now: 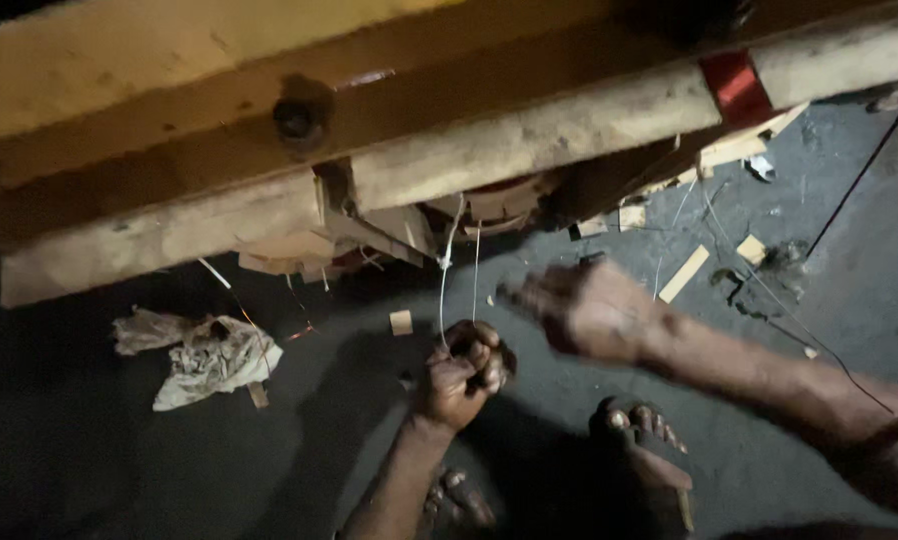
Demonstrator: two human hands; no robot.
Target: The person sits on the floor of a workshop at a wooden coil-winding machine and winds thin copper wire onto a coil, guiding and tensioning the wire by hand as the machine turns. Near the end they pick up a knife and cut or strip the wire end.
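Your left hand (464, 372) is clamped on two wires (445, 290) hanging from the beam (529, 140); your right hand (589, 310) is blurred, grip unclear. One rag (209, 360) lies left.

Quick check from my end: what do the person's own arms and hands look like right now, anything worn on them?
Both hands are bare: no gloves, rings or a watch show. The left hand and its forearm are uncovered down to the frame's lower edge. The right hand is motion-blurred; its forearm is bare too, with what may be a light sleeve edge near the elbow at the right border. Grime seems to mark both, though the dim light makes that uncertain.
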